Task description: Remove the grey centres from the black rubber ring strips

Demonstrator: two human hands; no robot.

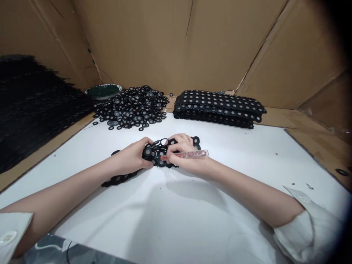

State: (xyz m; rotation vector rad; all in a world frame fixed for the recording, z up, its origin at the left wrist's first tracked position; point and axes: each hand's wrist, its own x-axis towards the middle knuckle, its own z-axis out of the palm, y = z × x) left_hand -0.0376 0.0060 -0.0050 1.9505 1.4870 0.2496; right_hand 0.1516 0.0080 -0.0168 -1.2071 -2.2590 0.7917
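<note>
A black sheet of linked round rings with grey centres (158, 151) lies on the white table top (176, 209) in the middle. My left hand (134, 157) presses down on the sheet's left part, fingers curled over it. My right hand (183, 156) rests on the sheet's right part and grips a clear red-marked pen-like tool (189, 155), its tip pointing left into the rings. Some ring holes near the fingertips show white table through them.
A loose heap of black rings (132, 108) lies at the back left, beside a green-filled dish (103, 91). A neat stack of ring sheets (220, 107) sits at the back right. Dark netted scrap (33, 106) fills the left. Cardboard walls (209, 44) surround the table.
</note>
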